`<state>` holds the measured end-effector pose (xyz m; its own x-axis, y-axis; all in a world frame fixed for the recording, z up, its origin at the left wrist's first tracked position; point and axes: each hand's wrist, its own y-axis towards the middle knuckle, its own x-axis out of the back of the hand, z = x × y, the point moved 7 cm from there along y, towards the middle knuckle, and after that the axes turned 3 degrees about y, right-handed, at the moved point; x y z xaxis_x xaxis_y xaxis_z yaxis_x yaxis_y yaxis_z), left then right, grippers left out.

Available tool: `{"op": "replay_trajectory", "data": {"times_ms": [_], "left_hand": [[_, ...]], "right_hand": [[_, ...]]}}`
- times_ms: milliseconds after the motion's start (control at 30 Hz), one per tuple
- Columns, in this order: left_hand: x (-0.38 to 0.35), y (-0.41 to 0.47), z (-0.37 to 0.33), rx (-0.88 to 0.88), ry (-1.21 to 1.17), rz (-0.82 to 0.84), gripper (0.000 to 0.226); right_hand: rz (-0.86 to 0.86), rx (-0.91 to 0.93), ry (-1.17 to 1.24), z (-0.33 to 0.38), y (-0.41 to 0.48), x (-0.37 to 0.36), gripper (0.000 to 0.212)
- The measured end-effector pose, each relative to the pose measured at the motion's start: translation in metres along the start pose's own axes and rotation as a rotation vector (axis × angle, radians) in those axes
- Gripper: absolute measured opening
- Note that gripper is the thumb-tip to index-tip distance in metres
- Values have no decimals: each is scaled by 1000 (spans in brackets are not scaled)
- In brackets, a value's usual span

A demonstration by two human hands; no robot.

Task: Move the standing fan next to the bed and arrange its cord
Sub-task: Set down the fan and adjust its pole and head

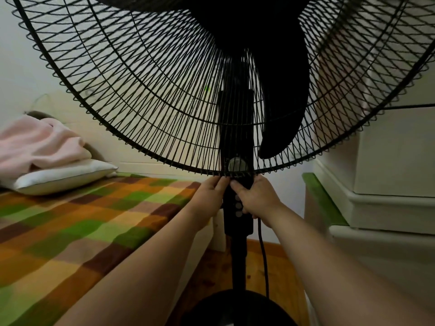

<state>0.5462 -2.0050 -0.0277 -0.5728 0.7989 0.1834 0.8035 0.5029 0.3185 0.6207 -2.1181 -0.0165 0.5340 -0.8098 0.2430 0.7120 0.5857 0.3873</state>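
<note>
standing fan (235, 102): upright on the floor (280, 267), just beside the bed (70, 231) | left hand (211, 194): grip curled on the bed-side face of the fan's control column (237, 224) | right hand (255, 196): grip wrapped round its far side, thumb on front | cord (262, 255): hangs beside the pole (239, 267), away from the bed
</note>
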Motion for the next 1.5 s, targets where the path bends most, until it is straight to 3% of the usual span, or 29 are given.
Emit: {"op": "replay_trajectory", "data": {"times_ms": [167, 333, 600, 900, 1167, 1500], "left_hand": [[2, 2, 3, 13, -27, 7, 18], [2, 3, 2, -1, -34, 36, 19], [2, 5, 5, -25, -17, 83, 26], [2, 5, 5, -18, -27, 104, 30], [3, 9, 10, 34, -71, 77, 22], [1, 5, 7, 61, -122, 58, 22]], "right_hand": [[-16, -47, 10, -6, 2, -4, 41], [-53, -38, -50, -3, -1, -4, 40], [-92, 46, -116, 7, -7, -4, 17], [-151, 48, -220, 4, -4, -2, 26], [-271, -71, -317, -4, -1, -4, 40], [-252, -88, -293, -1, -6, -5, 42]]}}
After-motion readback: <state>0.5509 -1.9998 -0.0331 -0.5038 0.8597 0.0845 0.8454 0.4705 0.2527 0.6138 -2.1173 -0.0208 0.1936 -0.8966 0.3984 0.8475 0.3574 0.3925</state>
